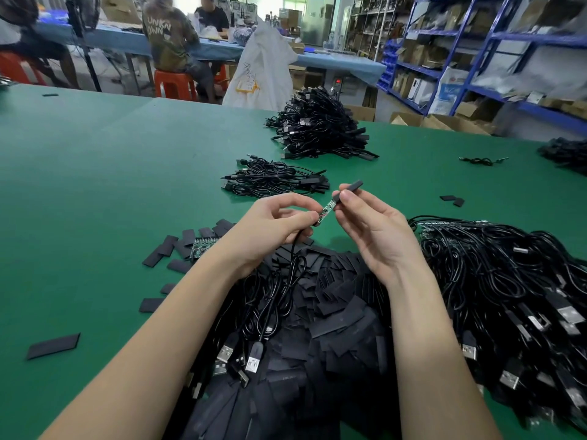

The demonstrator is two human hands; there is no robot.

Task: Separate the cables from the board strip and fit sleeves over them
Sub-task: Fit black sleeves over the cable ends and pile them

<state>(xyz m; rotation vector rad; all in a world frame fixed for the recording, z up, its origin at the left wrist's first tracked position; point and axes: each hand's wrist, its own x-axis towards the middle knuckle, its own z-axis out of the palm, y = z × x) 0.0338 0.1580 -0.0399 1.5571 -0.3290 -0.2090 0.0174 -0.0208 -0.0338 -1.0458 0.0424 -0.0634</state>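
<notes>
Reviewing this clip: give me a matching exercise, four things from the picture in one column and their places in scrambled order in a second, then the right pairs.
Things:
1. sleeve
2. small board
3. board strip
4. tall cable pile

Places:
A. far side of the green table
B. lying on the table just left of the left wrist
C. pinched in the right hand
D. between the two hands, at the fingertips of the left hand

Pairs: 1-C, 2-D, 3-B, 4-A

Board strip partly behind forearm.
</notes>
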